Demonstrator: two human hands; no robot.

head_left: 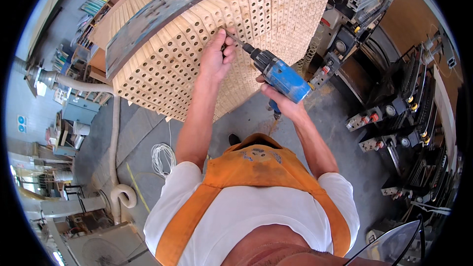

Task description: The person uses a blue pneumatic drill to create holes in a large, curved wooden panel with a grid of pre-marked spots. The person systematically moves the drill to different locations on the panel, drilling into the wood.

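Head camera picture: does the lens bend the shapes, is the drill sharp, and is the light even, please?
In the head view, corners are black and the grey board looks bowed, probably by the fisheye; in that same view, the blue drill looks fairly sharp; also in the head view, light is uneven: the white shirt bright, the machinery at right dark.
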